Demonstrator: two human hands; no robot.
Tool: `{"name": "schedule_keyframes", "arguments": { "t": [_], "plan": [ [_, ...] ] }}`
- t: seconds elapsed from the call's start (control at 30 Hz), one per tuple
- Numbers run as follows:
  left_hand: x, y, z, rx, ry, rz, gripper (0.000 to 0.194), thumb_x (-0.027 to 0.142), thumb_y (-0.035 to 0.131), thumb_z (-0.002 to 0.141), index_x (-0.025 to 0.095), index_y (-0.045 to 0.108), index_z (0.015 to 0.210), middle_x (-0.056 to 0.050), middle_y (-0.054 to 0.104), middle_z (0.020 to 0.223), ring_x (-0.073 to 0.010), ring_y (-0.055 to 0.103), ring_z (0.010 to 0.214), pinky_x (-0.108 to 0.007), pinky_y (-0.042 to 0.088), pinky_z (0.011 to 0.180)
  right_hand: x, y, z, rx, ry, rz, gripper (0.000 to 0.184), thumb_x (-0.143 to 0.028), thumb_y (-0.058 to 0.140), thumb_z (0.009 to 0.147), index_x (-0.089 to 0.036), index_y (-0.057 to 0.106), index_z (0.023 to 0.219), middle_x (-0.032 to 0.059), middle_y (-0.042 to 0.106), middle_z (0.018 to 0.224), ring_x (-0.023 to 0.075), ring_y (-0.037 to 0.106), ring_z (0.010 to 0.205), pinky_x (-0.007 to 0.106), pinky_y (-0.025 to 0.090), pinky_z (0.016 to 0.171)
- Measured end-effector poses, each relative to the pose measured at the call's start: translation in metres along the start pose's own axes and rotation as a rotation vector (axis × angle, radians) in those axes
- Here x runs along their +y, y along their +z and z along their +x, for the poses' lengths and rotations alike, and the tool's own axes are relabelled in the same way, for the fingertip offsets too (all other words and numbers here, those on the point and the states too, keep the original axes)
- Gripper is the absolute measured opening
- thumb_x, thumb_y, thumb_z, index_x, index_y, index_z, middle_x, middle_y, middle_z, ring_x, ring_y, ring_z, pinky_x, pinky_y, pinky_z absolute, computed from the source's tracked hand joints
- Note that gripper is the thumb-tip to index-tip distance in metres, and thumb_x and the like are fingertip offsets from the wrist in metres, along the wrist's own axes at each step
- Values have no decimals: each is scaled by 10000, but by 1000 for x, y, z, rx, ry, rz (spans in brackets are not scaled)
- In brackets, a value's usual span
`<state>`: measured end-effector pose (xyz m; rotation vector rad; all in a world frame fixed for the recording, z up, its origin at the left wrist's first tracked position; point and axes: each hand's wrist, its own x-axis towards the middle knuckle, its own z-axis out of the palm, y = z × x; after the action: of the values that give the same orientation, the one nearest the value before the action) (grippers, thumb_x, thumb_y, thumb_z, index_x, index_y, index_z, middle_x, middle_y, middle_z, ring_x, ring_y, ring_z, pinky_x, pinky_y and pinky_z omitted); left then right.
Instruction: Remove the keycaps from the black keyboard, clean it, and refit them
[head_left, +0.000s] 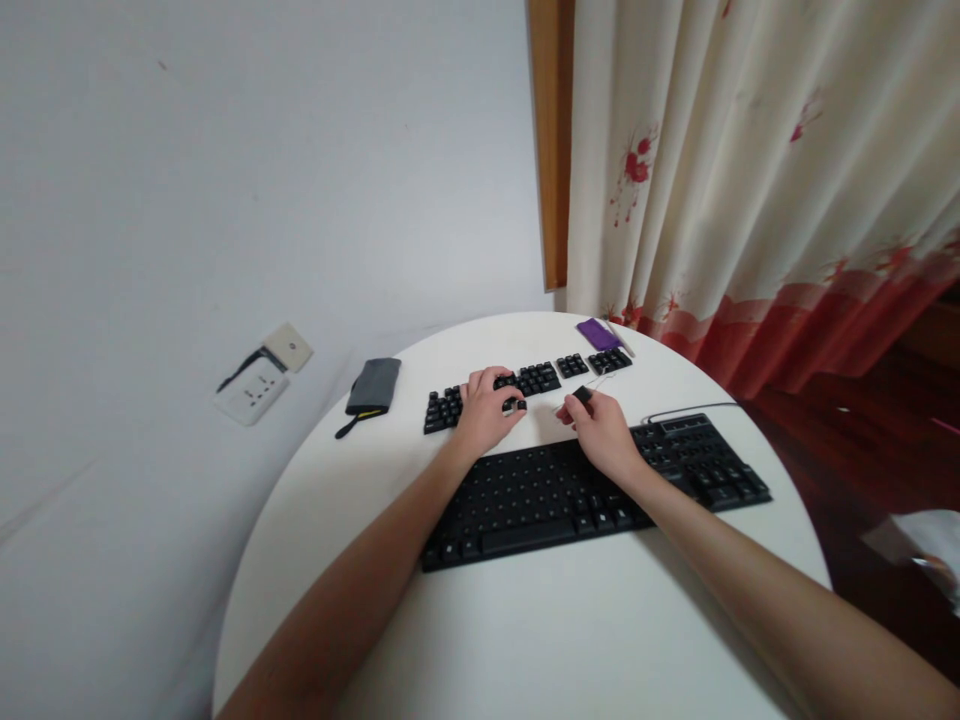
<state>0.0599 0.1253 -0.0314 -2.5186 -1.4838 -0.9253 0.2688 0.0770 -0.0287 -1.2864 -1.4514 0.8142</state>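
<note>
My left hand [485, 408] is over a row of loose black keycaps [540, 378] on the white table. Its thumb and index finger are closed around a single keycap [520, 405]. My right hand [600, 428] is closed on a wire keycap puller [583, 395] with a black handle; thin wire loops stick out from it. Below both hands lies a black keyboard [532, 500]. Many keys are off its main block, while the space bar, the bottom row and the number pad keys are in place. My right forearm hides part of the keyboard.
A grey pouch [373, 386] with a black strap lies at the table's left rim. A purple item [598, 334] is at the far edge. The keyboard cable [690, 409] runs off to the right. A wall with a socket [252, 390] stands left, a curtain [697, 200] right.
</note>
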Motion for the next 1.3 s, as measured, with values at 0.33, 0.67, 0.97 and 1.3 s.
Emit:
{"name": "schedule_keyframes", "arguments": {
  "t": [0.33, 0.67, 0.97, 1.3],
  "plan": [
    [3, -1, -1, -72, -84, 61, 305, 304, 800, 700, 291, 695, 986, -49, 512, 1317, -326, 415, 1217, -496, 362, 966, -1, 0, -1, 31, -28, -10, 331, -376, 493, 920, -150, 677, 762, 90, 728, 759, 209, 660, 714, 315, 468, 693],
    [3, -3, 0, -47, -75, 73, 69, 289, 682, 845, 276, 750, 837, -36, 541, 1286, -303, 417, 1211, -485, 357, 984, -4, -2, -1, 37, -29, 9, 335, -382, 498, 918, -153, 681, 756, 95, 729, 759, 215, 663, 712, 328, 476, 700],
    [1, -1, 0, -60, -57, 64, 37, 281, 764, 765, 274, 746, 796, -28, 551, 1279, -308, 414, 1216, -492, 346, 998, -2, -2, -1, 30, -32, 10, 335, -373, 497, 921, -149, 687, 760, 93, 729, 762, 212, 666, 716, 322, 475, 689],
    [5, -3, 3, -60, -89, 77, 458, 285, 747, 747, 292, 603, 1182, -56, 555, 1245, -304, 437, 1181, -455, 361, 983, -3, -2, -2, 26, -41, 10, 344, -384, 499, 917, -156, 684, 737, 89, 721, 741, 212, 659, 708, 324, 472, 695]
  ]
}}
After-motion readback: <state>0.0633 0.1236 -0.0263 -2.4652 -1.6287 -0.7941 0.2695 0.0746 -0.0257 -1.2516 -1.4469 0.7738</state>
